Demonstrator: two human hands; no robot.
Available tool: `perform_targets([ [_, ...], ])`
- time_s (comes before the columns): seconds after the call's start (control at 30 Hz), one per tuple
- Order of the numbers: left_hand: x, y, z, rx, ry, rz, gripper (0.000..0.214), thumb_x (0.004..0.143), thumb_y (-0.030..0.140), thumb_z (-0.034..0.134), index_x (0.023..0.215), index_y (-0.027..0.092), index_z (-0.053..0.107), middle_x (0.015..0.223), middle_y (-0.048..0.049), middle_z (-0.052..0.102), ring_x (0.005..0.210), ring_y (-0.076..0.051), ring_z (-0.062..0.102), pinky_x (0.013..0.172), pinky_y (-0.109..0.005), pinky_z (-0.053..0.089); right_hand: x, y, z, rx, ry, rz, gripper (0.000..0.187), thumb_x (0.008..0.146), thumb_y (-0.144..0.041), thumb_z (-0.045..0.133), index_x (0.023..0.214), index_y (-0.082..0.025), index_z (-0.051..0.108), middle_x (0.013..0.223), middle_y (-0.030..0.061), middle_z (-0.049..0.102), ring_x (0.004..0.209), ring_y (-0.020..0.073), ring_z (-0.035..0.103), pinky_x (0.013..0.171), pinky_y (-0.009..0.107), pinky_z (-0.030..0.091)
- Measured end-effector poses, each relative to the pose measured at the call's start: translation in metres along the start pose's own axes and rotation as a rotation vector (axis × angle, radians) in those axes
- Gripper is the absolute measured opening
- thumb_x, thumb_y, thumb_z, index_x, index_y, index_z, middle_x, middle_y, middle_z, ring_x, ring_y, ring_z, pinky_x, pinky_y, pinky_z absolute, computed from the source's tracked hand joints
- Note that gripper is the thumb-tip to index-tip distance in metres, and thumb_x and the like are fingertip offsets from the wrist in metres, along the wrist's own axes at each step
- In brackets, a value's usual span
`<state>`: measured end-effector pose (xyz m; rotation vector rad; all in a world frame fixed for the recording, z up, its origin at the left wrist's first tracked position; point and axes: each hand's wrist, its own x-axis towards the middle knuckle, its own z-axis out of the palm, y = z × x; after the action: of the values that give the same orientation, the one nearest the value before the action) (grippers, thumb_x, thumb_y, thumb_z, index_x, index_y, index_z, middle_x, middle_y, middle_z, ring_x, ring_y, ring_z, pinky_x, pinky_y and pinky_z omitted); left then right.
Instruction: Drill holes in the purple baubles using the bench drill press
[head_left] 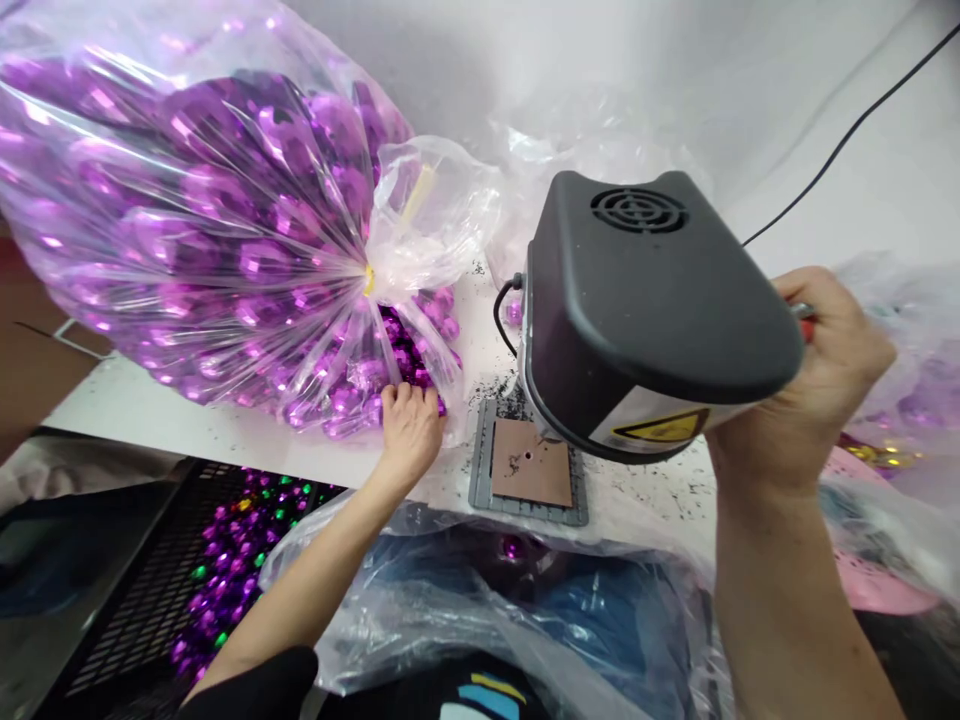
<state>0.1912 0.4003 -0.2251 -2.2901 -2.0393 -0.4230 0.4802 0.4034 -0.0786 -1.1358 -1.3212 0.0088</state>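
Observation:
A clear plastic bag (172,230) full of shiny purple faceted balls (274,215) lies at the left, gathered by a yellow tie. At its lower right, my left hand (412,430) reaches among the purple balls at a gap in the plastic. Its fingers are curled, and their tips are hidden. My right hand (832,370) is wrapped round a handle with a red part (807,328), at the right side of a black-housed machine (645,290). Below the machine, a brown square plate (529,465) with a small hole rests on a grey grooved base (484,475).
Dark crumbs (679,490) are scattered on the white table (322,455). A black crate (135,580) holds purple and green beads at lower left. Clear plastic (465,610) with one purple ball (512,546) covers my lap. A pink basket (877,585) stands at right; a black cable (847,145) runs behind.

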Motion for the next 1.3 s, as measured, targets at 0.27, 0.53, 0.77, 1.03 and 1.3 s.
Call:
perform_targets([
  [0.27,-0.037,0.009,-0.023,-0.45,0.193,-0.009,0.043,0.092,0.027,0.062,0.134,0.021,0.058,0.133,-0.0153,0.058,0.127,-0.031,0.055,0.107,-0.051,0.042,-0.001,0.001,-0.001,0.022,-0.013,0.014,0.028,0.087,-0.039,0.062,0.072,-0.015,0.06,0.062,-0.0059,0.044,0.059,0.0026,0.037,0.058,0.024,0.025],
  [0.53,-0.064,0.03,-0.048,-1.714,-0.176,-0.373,0.05,0.094,0.051,0.058,0.133,0.021,0.061,0.122,-0.0132,0.071,0.096,-0.025,0.071,0.086,-0.041,0.057,0.001,0.0,0.0,-0.006,0.004,-0.008,0.026,0.086,-0.035,0.061,0.069,-0.015,0.057,0.06,-0.0056,0.045,0.057,0.0024,0.037,0.057,0.024,0.024],
  [0.77,-0.06,0.048,-0.009,-2.022,-0.491,-0.506,0.042,0.087,0.047,0.071,0.118,0.019,0.063,0.111,-0.0118,0.074,0.098,-0.028,0.075,0.089,-0.046,0.059,0.0,0.0,-0.001,-0.016,-0.028,0.02,0.024,0.086,-0.035,0.062,0.072,-0.015,0.058,0.061,-0.0064,0.042,0.057,0.0026,0.036,0.057,0.024,0.023],
  [1.03,-0.063,0.07,0.038,-1.38,-0.15,-0.172,0.056,0.085,0.036,0.076,0.135,0.02,0.055,0.134,-0.012,0.064,0.126,-0.027,0.06,0.112,-0.046,0.046,0.0,-0.005,-0.001,0.021,-0.049,-0.011,0.025,0.087,-0.03,0.062,0.069,-0.015,0.054,0.057,-0.0067,0.039,0.058,0.0023,0.032,0.056,0.023,0.022],
  [1.3,-0.059,0.082,0.055,-0.969,0.006,0.118,0.047,0.09,0.028,0.069,0.134,0.02,0.054,0.128,-0.0135,0.065,0.122,-0.029,0.061,0.109,-0.051,0.046,0.001,-0.007,-0.001,0.042,-0.05,-0.019,0.025,0.087,-0.029,0.063,0.069,-0.015,0.054,0.056,-0.0068,0.035,0.059,0.0023,0.03,0.055,0.023,0.02],
])
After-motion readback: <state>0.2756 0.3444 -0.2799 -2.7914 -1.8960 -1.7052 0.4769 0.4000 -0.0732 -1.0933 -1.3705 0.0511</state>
